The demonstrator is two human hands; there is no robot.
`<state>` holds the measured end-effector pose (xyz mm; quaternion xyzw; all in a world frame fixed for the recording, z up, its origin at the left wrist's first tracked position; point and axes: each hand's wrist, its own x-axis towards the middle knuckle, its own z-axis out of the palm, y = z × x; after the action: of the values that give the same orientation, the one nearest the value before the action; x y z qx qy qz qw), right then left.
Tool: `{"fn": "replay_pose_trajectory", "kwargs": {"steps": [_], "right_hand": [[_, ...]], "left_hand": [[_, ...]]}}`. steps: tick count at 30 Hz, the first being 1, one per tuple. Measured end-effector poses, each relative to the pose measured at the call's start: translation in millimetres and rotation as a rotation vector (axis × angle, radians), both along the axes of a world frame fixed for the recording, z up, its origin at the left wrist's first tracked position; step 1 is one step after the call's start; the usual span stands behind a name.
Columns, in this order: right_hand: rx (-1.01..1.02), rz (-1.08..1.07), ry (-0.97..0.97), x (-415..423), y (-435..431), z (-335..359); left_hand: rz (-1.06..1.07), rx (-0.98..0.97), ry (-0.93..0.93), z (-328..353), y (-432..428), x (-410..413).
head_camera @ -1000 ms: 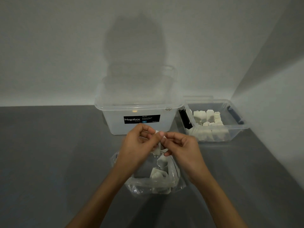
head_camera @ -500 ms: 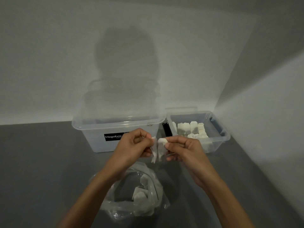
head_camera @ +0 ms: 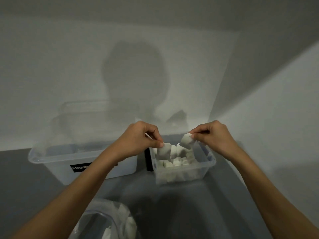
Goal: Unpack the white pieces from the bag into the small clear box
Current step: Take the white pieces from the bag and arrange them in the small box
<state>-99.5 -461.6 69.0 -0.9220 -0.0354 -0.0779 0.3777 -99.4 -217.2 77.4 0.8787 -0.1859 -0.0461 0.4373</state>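
My left hand [head_camera: 138, 140] pinches a white piece [head_camera: 164, 151] that hangs over the left part of the small clear box [head_camera: 209, 165]. My right hand [head_camera: 213, 135] pinches a second white piece [head_camera: 186, 141] above the box's middle. Several white pieces [head_camera: 174, 163] lie stacked inside the box. The clear plastic bag [head_camera: 110, 221], with more white pieces in it, lies on the grey table at the bottom, under my left forearm.
A large clear tub [head_camera: 57, 163] with a black label stands left of the small box against the back wall. A wall [head_camera: 276, 118] closes the right side, close to the small box. The grey table [head_camera: 189, 213] runs between bag and boxes.
Both hands rose from above the bag and moved forward and right to the small box, separating, each with a white piece. The view tilted up, so the bag dropped to the frame's bottom.
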Motion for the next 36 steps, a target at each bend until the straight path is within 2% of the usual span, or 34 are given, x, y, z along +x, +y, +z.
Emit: {"fn": "replay_pose_trajectory", "kwargs": {"steps": [4, 9, 14, 17, 23, 36], "right_hand": [[-0.264, 0.027, 0.009, 44.2, -25.9, -14.3], [-0.699, 0.036, 0.055, 86.5, -30.4, -44.0], [-0.960, 0.143, 0.116, 110.1, -21.8, -73.9], [-1.091, 0.189, 0.083, 118.1, -17.4, -89.2], [-1.169, 0.198, 0.060, 130.6, -16.2, -107.7], [-1.109, 0.102, 0.069, 131.4, -19.0, -112.3]], "left_hand": [[-0.014, -0.025, 0.078, -8.2, -36.7, 34.5], [0.107, 0.055, 0.106, -37.6, -71.3, 73.8], [0.156, 0.083, 0.132, -68.6, -86.4, 92.2], [0.160, 0.094, 0.159, -83.4, -87.9, 98.5], [0.159, 0.139, 0.168, -104.2, -83.1, 106.7], [0.168, 0.213, 0.200, -125.1, -81.7, 117.3]]}}
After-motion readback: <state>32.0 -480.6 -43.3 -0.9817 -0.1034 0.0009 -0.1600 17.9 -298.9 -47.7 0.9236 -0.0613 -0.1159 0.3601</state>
